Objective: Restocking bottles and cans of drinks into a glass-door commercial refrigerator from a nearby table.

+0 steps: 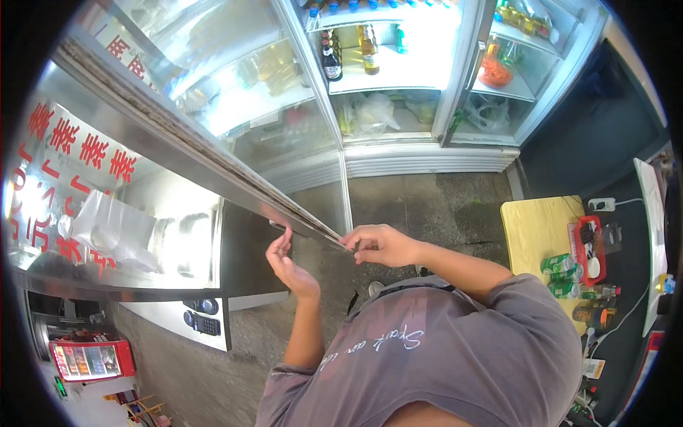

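Note:
A tall metal-framed door (235,187) of a refrigerated display cabinet runs diagonally from the upper left to mid-view, its edge facing me. My left hand (291,267) is raised at the door's near face, palm up with curled fingers apart, the fingertips by a small dark recess in the frame. Whether they touch it is unclear. My right hand (381,245) is bent at the door's end corner, fingertips against the edge; how firmly they grip is not plain. Beyond stands the lit cabinet (389,64), with brown bottles (331,58), a yellowish bottle (369,50) and plastic bags (373,115) on its shelves.
At the right is a wooden table (525,229) with green cans (557,264), a red basket (589,251) and bottles. A white counter (213,341) with dark devices juts in at lower left. A small red display fridge (93,360) stands farther off. The cabinet's louvred base (427,160) borders the floor.

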